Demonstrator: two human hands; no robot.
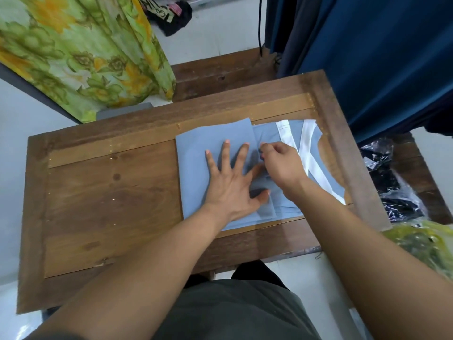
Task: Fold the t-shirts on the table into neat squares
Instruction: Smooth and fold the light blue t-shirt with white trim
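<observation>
A grey-blue t-shirt with white stripes lies partly folded on the right half of the wooden table. My left hand presses flat on the folded layer, fingers spread wide. Just to its right, my right hand has its fingers curled and pinches the fabric at the edge of the fold. The white-striped part of the shirt stays flat beyond the right hand, near the table's right edge.
A green floral cloth hangs at the back left, and a dark blue curtain at the back right. Plastic-wrapped dark garments and a yellow-green bag lie to the right of the table. Dark clothing sits on the floor behind.
</observation>
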